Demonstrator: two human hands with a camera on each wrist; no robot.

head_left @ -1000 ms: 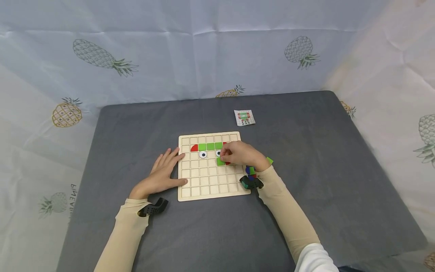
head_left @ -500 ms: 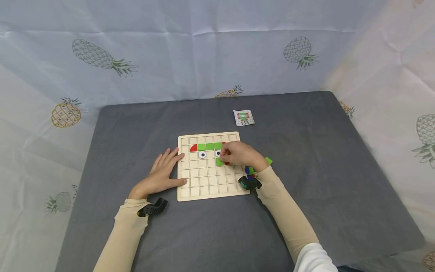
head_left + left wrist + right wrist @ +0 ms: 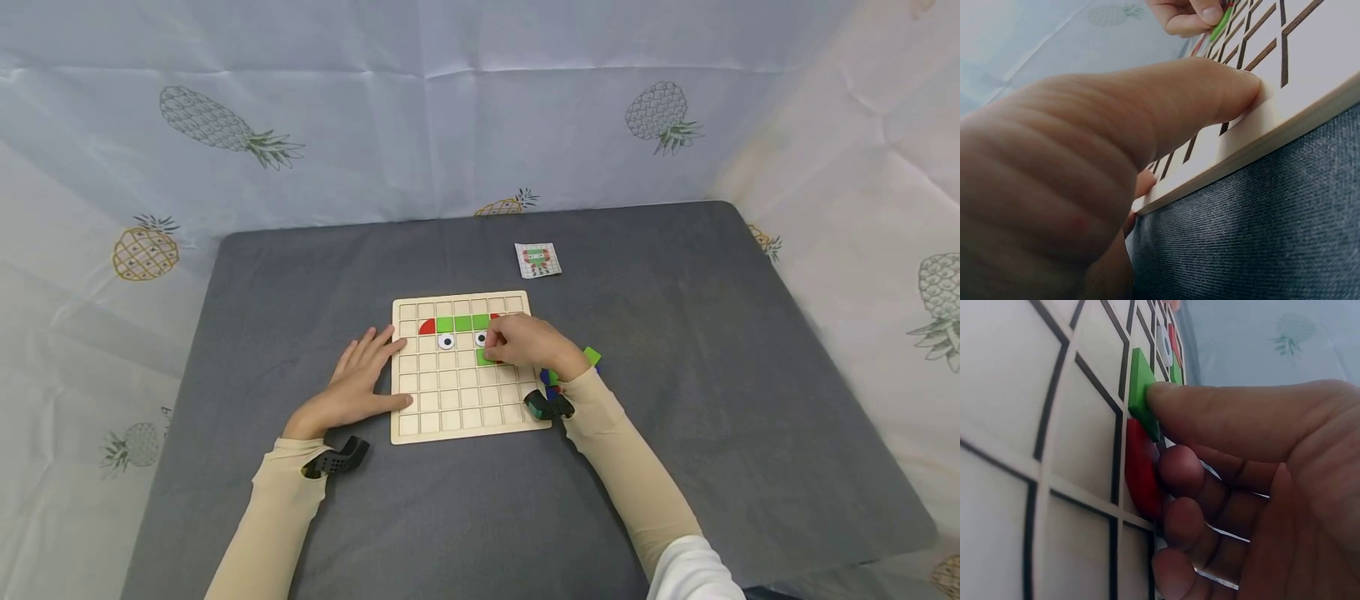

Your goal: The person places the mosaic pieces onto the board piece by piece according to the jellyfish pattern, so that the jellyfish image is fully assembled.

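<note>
A wooden grid board (image 3: 453,423) lies on the table. My left hand (image 3: 348,392) rests at its left edge, fingers spread, with the thumb (image 3: 1229,90) on the rim. Over the board's right side, my right hand (image 3: 532,342) has curled fingers. Its thumb touches a green square tile (image 3: 1140,384), and the index fingertip is close beside it, by a red piece (image 3: 1141,469). Green squares (image 3: 462,323) form a row above, with a red rounded piece (image 3: 427,327) at their left end. Two eye tiles (image 3: 446,342) sit below; the right one is partly covered.
Loose blue, green and red pieces (image 3: 592,356) lie right of the board, partly hidden by my right wrist. A small pattern card (image 3: 537,260) lies behind the board on the grey tablecloth (image 3: 712,375). Pineapple-print curtain (image 3: 420,142) hangs behind the table.
The right thumb and fingers have shifted slightly over the lower green square, covering more of it. My left hand and the board stay put.
</note>
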